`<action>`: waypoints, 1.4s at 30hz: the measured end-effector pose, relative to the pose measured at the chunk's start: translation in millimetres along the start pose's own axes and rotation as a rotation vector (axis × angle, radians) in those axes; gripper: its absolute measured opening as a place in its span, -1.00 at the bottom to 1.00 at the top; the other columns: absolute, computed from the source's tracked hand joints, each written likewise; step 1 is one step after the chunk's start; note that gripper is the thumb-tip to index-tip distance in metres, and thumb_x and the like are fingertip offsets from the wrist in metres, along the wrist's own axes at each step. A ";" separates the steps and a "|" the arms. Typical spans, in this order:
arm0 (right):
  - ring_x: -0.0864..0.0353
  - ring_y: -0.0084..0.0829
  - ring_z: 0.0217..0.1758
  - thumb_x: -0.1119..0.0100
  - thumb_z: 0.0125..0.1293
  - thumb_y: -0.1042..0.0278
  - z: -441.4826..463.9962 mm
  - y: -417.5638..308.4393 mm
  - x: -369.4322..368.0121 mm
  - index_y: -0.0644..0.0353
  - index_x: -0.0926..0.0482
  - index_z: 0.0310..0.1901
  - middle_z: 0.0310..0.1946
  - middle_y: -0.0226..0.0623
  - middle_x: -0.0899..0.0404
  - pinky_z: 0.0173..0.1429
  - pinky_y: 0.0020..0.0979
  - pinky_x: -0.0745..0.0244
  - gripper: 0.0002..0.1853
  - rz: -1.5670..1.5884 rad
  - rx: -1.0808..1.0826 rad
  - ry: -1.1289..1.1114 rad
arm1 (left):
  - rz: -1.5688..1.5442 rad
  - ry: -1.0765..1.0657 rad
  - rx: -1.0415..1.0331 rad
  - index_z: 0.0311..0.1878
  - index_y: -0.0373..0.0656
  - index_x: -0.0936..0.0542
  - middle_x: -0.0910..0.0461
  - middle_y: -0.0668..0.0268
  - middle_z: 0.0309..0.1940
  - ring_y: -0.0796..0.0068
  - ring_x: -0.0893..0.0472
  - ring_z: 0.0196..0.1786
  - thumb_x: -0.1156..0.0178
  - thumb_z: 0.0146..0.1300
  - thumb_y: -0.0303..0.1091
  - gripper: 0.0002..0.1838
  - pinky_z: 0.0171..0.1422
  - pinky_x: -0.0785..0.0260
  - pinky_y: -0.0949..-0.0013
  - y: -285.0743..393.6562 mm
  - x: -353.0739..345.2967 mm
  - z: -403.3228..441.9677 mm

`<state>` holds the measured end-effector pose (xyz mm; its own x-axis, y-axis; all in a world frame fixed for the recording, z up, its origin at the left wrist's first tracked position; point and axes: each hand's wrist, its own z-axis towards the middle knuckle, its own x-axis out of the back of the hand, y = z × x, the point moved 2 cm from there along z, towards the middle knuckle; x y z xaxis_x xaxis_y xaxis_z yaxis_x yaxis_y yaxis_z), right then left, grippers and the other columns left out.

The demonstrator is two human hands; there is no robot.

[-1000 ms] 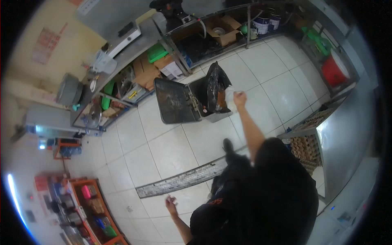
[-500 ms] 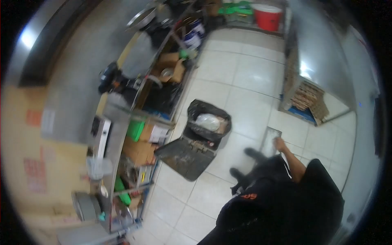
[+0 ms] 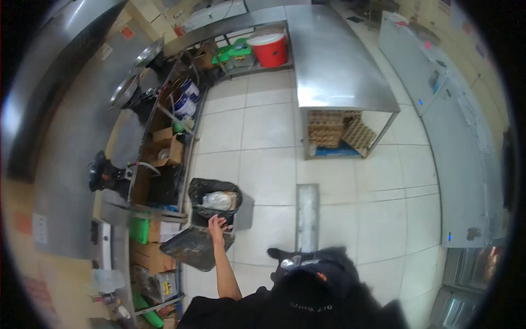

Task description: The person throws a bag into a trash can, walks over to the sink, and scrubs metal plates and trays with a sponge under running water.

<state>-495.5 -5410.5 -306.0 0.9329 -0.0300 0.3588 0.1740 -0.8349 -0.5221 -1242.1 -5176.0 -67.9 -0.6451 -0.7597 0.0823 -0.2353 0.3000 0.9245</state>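
Note:
My left hand (image 3: 217,225) is over the near edge of a grey bin, its fingers apart and nothing visible in them. Whether it touches the rim cannot be made out. A black liner (image 3: 195,191) hangs open in the bin, with whitish, crumpled plastic (image 3: 219,200) inside. The bin's dark, stained lid (image 3: 196,248) lies flipped back towards me, beside my left forearm. My right hand is not in view.
A metal floor grate (image 3: 307,216) runs ahead of my feet. Shelving with an open cardboard box (image 3: 167,149) stands left of the bin. Ahead is a steel table (image 3: 339,66) with egg trays (image 3: 326,129) beneath, and a red bucket (image 3: 272,52) stands beyond.
The view has turned to the right. The white item in my right hand at the bin has left that hand, and whitish plastic lies in the liner. My left hand has come to the bin.

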 end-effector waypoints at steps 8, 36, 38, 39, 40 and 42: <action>-0.36 -0.33 -0.61 0.06 0.30 0.07 36.8 55.4 161.4 0.10 -0.43 -0.31 -0.53 -0.32 -0.37 -0.58 -0.21 -0.36 -0.74 0.285 -0.313 0.043 | 0.692 -0.718 0.269 -0.03 -0.02 -0.51 -0.51 0.38 -0.31 0.45 -0.51 -0.28 -0.23 0.13 0.01 -0.58 -0.38 -0.48 0.23 -212.0 -328.0 -106.9; -0.52 -0.15 -0.20 0.15 0.35 0.12 654.8 -621.3 606.8 0.16 -0.56 -0.16 -0.30 -0.21 -0.56 -0.09 -0.15 -0.42 -0.66 -0.050 -0.127 0.153 | 0.501 -1.357 -0.121 0.03 -0.12 -0.47 -0.55 0.27 -0.29 0.44 -0.53 -0.24 -0.04 0.34 -0.20 -0.72 -0.09 -0.41 0.36 20.4 -1609.8 -84.8; -0.52 -0.12 -0.16 0.16 0.34 0.10 714.1 -671.0 630.0 0.16 -0.56 -0.14 -0.26 -0.18 -0.56 -0.05 -0.13 -0.42 -0.64 -0.068 -0.112 0.135 | 0.784 -1.055 0.066 0.03 -0.18 -0.45 -0.55 0.26 -0.27 0.38 -0.53 -0.24 0.02 0.37 -0.19 -0.69 -0.11 -0.42 0.30 1.5 -1644.2 -31.7; -0.52 -0.10 -0.14 0.16 0.34 0.09 747.6 -703.1 646.7 0.15 -0.57 -0.14 -0.24 -0.16 -0.56 -0.04 -0.11 -0.41 -0.63 -0.080 -0.094 0.129 | 1.034 -1.210 -0.012 0.11 -0.24 -0.41 -0.55 0.17 -0.17 0.27 -0.54 -0.20 0.06 0.38 -0.10 -0.58 -0.12 -0.44 0.24 -65.8 -1655.4 30.7; -0.52 -0.08 -0.12 0.16 0.34 0.08 783.8 -733.9 662.4 0.15 -0.57 -0.13 -0.22 -0.15 -0.56 -0.02 -0.10 -0.41 -0.63 -0.092 -0.076 0.124 | 0.673 -1.306 0.014 0.25 -0.25 -0.29 -0.52 0.08 -0.05 0.17 -0.55 -0.11 0.12 0.40 -0.05 -0.48 -0.08 -0.46 0.16 -81.4 -1665.9 45.9; -0.52 -0.05 -0.08 0.17 0.33 0.06 865.4 -800.9 699.1 0.14 -0.57 -0.11 -0.18 -0.12 -0.56 0.02 -0.08 -0.41 -0.61 -0.184 -0.016 0.102 | 0.771 -1.021 0.551 0.40 -0.22 -0.05 -0.46 0.05 0.08 0.10 -0.50 0.05 0.14 0.40 0.04 -0.32 0.09 -0.39 0.02 -99.0 -1664.4 74.2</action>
<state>290.1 -4287.3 -306.5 0.8487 0.0690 0.5243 0.3330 -0.8399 -0.4286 -199.1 -3898.5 -324.1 -0.9248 0.3796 -0.0271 0.3193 0.8128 0.4873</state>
